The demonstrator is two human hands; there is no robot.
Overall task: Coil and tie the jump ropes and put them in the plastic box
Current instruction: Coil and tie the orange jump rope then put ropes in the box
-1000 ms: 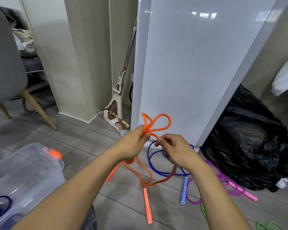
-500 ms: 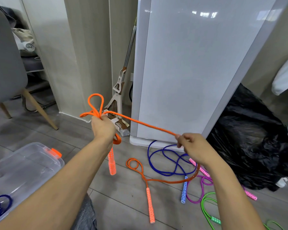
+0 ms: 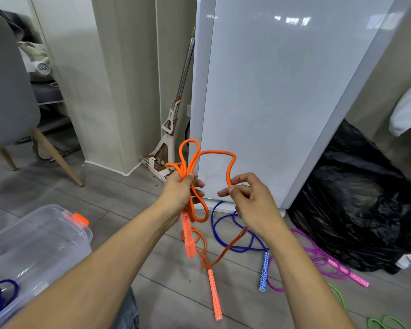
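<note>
Box [image 3: 33,245] sits on the floor, lower left of my arms. Orange rope [image 3: 223,154]: its loops stick up from my left hand [image 3: 178,193], which is fisted round the bunch, one handle [image 3: 188,236] hanging below. My right hand [image 3: 252,203], beside it, pinches the strand. The other handle lies on the floor.

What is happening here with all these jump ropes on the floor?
A person is coiling the orange jump rope. The left hand grips a bunch of loops, one handle hanging below; the right hand pinches the free cord. The second handle lies on the floor. A blue rope, a purple rope and a green rope lie loose, and the plastic box holds one dark blue rope.
</note>
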